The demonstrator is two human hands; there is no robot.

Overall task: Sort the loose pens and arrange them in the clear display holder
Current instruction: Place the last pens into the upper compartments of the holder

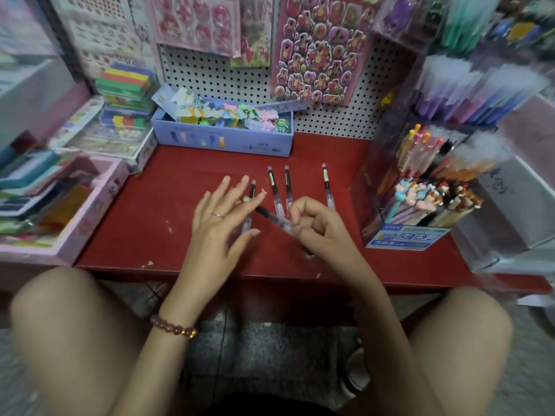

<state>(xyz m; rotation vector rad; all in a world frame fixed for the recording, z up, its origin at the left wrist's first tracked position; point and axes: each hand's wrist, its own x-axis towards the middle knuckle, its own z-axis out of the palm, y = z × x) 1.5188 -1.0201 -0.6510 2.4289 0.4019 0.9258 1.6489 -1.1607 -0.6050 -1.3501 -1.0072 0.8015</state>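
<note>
Table [186, 175], big and red, carried everything. Your clear display holder [372, 205] stood at the table's right edge, already packed with colourful pens [420, 151]. Your left hand [216, 223] hung over the middle of the table, its fingers [223, 187] spread wide and holding nothing. Your right hand [318, 226] was just beside it, and its fingers [300, 205] pinched one pen [271, 216], which slanted toward your left hand. Four loose pens [273, 187] lay on the table: one partly under your left fingers, two side by side near the middle, and one alone, nearer the holder. None of these five was in the holder yet. I think you were only near the start, with most of the job left.
</note>
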